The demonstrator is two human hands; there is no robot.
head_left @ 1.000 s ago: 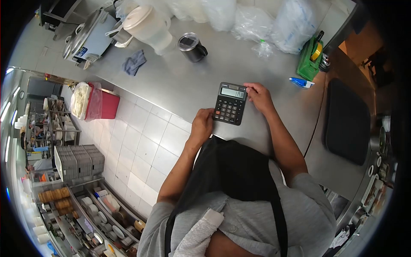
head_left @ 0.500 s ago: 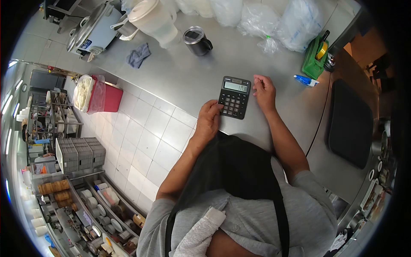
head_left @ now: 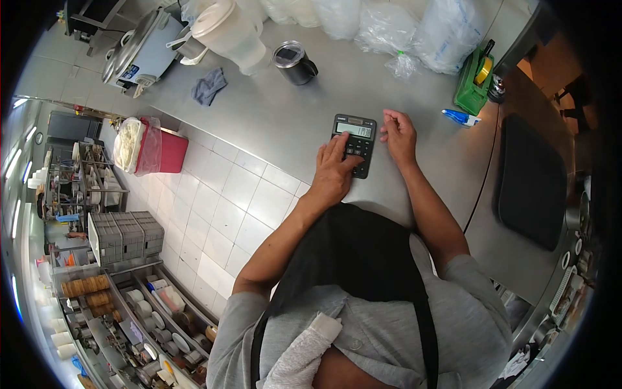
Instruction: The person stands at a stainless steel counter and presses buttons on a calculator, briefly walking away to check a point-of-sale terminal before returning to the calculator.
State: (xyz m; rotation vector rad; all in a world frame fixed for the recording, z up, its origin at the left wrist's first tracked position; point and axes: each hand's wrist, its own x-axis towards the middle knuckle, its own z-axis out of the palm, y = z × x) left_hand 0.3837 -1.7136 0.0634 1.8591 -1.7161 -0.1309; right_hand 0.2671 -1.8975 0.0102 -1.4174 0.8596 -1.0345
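While the calculator [head_left: 354, 144] lies flat on the steel worktop [head_left: 278, 117], near its front edge, the left hand [head_left: 335, 170] covers the lower left of the keypad, fingers spread and open, fingertips on the keys; it grips nothing. The right hand [head_left: 398, 135] rests on the worktop just right of the calculator, fingers loosely curled, touching or almost touching its right edge, and holds nothing either. The display shows digits too small to read, and the small white brand lettering above it cannot be made out.

Left of the calculator and beyond it, bare steel runs clear as far as a dark mug [head_left: 295, 63], a blue-grey rag [head_left: 208, 85] and a white jug [head_left: 228, 30]. Beyond the calculator to the right, clear plastic bags [head_left: 414, 29] line the back, with a green tape dispenser [head_left: 474, 81] and a small blue-and-white packet [head_left: 461, 117] close to the worktop's right end. Farther right of the calculator lies a black mat [head_left: 528, 181] on a second surface. Below the calculator the worktop's front edge drops to a white-tiled floor [head_left: 227, 207], where a red bin [head_left: 161, 150] stands.
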